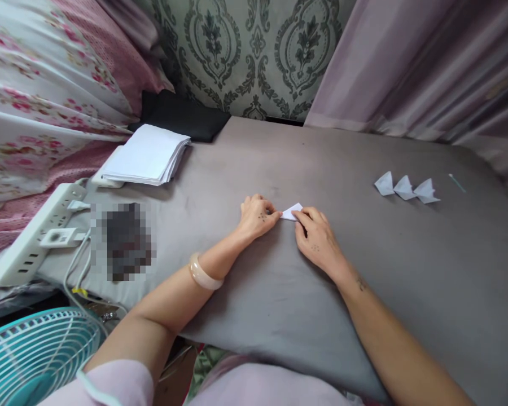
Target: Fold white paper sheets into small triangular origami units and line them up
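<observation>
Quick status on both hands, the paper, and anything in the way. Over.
Left hand and right hand touching small folded white paper. Paper partly hidden by right hand. Three pointed white paper shapes off right, not in the way.

A white power strip point(23, 254) holds a plugged-in charger point(61, 238); beside it sits a blurred dark object point(127, 239), too obscured to identify. A turquoise fan point(38, 361) stands below, a flat black item point(182, 115) lies near patterned wallpaper point(257, 45), and floral fabric point(38, 96) hangs left.
</observation>
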`<move>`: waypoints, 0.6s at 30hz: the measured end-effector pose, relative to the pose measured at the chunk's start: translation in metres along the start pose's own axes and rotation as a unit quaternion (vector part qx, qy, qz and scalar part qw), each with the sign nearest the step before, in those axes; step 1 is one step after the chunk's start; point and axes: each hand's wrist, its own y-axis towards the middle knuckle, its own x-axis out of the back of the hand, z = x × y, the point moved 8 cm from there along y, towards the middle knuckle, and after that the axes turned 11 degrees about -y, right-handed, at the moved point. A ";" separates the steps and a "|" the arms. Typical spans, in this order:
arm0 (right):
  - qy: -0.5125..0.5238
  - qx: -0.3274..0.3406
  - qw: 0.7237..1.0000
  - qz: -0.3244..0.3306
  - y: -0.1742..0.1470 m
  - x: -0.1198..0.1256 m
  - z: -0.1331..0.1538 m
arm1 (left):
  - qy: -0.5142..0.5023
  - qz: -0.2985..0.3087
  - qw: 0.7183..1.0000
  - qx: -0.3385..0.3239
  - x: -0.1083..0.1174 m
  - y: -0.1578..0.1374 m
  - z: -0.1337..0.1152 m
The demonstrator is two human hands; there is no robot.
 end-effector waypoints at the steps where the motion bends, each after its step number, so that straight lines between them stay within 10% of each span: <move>1: 0.003 0.001 1.000 0.001 0.000 0.000 0.000 | 0.002 -0.001 1.000 0.001 0.000 0.000 0.000; 18: 0.083 0.066 0.994 0.031 -0.009 0.008 -0.003 | 0.026 -0.002 0.999 0.031 -0.004 0.003 0.003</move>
